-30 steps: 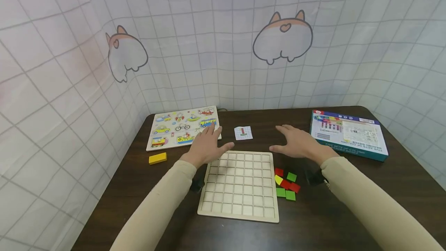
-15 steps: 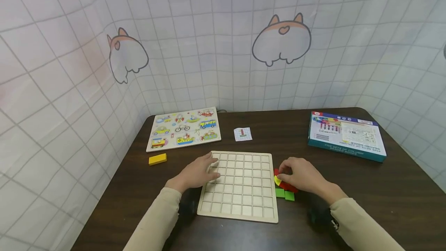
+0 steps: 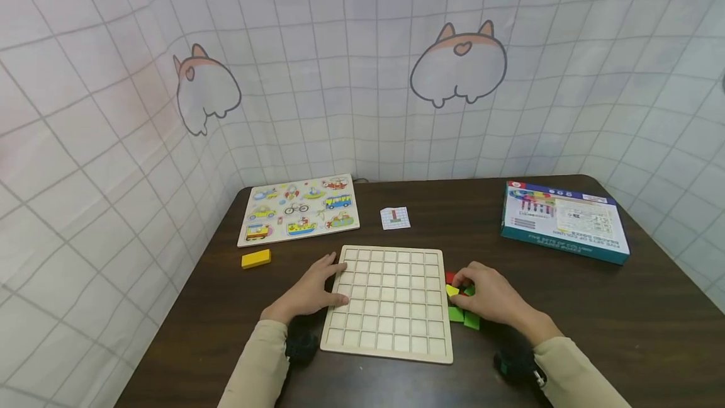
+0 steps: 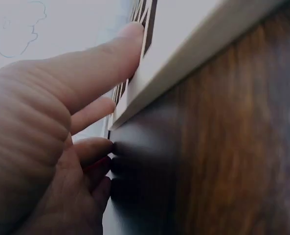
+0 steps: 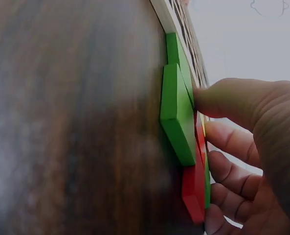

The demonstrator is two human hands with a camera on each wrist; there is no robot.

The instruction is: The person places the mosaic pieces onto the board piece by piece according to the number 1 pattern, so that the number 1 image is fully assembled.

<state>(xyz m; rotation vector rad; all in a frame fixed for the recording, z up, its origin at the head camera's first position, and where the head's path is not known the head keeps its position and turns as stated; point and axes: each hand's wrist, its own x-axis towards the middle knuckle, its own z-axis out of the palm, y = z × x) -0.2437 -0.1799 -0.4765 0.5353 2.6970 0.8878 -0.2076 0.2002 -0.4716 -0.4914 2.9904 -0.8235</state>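
On the desk (image 3: 566, 307) in front of me, the wooden grid board (image 3: 395, 294) lies flat, and both hands have come down from near its far corners to its two sides. The left hand (image 3: 308, 291) now rests at the left edge, fingers spread apart, thumb on top. The right hand (image 3: 493, 294) has settled over the coloured tiles (image 3: 455, 314) beside the right edge, fingers bent; whether they pinch one, I can't tell. One green tile (image 3: 471, 320) has turned slightly. The work, I'd judge, has reached the tiles.
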